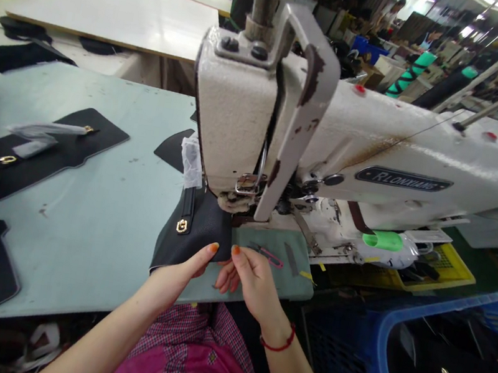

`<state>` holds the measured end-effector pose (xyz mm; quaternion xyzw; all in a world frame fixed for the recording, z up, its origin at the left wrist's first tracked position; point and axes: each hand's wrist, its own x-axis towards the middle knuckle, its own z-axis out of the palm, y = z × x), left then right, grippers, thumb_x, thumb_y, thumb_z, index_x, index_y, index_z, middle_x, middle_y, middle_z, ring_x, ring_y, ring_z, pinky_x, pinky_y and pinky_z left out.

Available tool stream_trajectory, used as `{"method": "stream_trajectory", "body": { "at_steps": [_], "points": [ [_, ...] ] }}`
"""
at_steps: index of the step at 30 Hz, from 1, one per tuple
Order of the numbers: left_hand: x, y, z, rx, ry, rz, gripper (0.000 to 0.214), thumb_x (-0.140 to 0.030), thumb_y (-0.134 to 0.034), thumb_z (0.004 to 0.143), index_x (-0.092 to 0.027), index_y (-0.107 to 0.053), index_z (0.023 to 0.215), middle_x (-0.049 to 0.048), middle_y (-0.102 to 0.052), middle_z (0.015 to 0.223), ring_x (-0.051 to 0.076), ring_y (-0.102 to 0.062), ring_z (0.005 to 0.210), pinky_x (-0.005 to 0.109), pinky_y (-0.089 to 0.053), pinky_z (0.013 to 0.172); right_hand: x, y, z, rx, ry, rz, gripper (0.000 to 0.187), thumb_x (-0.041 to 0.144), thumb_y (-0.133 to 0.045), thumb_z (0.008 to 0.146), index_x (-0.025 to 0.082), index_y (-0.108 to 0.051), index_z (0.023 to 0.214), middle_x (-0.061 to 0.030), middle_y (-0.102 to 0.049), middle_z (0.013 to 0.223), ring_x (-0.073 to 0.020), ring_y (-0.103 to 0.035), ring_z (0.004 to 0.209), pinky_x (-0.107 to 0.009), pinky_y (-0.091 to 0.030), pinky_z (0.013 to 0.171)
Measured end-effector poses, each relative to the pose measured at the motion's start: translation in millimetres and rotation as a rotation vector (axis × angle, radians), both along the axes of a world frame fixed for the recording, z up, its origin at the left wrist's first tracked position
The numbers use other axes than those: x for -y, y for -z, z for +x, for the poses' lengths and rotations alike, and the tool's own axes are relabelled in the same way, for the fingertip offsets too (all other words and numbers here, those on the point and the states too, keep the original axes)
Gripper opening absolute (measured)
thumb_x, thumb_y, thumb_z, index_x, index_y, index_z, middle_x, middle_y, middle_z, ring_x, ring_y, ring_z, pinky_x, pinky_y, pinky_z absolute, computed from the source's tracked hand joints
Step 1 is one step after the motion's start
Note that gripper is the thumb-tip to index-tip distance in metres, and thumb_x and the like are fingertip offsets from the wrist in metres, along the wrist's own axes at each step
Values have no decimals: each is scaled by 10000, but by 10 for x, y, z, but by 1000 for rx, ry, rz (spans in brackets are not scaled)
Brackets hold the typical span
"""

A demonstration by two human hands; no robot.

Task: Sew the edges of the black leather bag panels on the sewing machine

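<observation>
**Fingertips close to the needle at a leather bench**

A worker's left hand lies flat on a black leather bag panel, thumb pinching its near edge, under the sewing machine head. The right hand, at the panel's 3 o'clock, nips the edge with loosely curled fingers. Likely risks: a nicked fingertip, or the panel skewing on the pale table.

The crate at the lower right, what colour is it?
Blue; the crate shows in the head view.
</observation>
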<state>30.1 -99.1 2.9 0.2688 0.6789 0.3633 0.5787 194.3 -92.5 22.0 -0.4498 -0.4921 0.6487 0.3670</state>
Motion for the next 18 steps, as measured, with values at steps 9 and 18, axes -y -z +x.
{"method": "stream_trajectory", "body": {
  "at_steps": [9,18],
  "points": [
    [8,60,-16,23,-20,-125,604,-667,-781,544,-114,-771,786,144,-756,840,341,-691,920,438,-538,857,4,-6,-40,36,19,-32,592,630,-391,951,140,-580,678,-36,-644,555,-97,-574,460,-184,-398,457],
    [17,29,-47,-160,-18,-231,667,-747,-741,524,-117,-773,742,195,-754,941,394,-657,1047,532,-436,1019,22,-13,-92,78,38,-1,461,544,-527,924,156,-563,677,-6,-630,566,-88,-570,470,-176,-443,480]
  ]
}}
